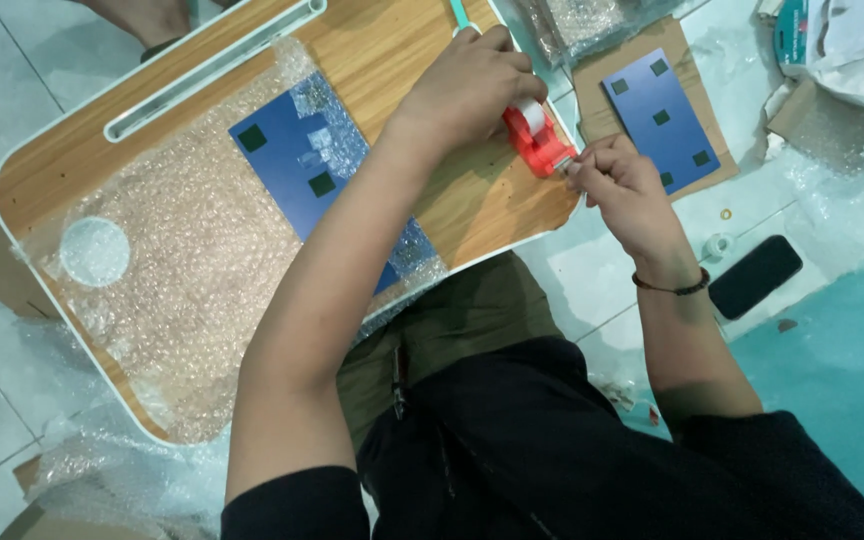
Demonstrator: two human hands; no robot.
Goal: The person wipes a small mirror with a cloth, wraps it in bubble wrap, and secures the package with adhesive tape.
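My left hand (472,85) grips a red tape dispenser (542,145) with a white roll, resting it on the wooden lap table (82,150). My right hand (622,185) pinches the tape end at the dispenser's cutter. A blue flat panel (287,165) with dark square pads lies on the table, partly wrapped in bubble wrap (172,300). My left forearm crosses over the panel.
A second blue panel (660,120) with dark pads lies on brown cardboard (602,100) on the tiled floor. A black phone (755,277) and a small tape roll (718,245) sit to the right. Bags and bubble wrap pile at top right. A teal mat (842,370) is at the right.
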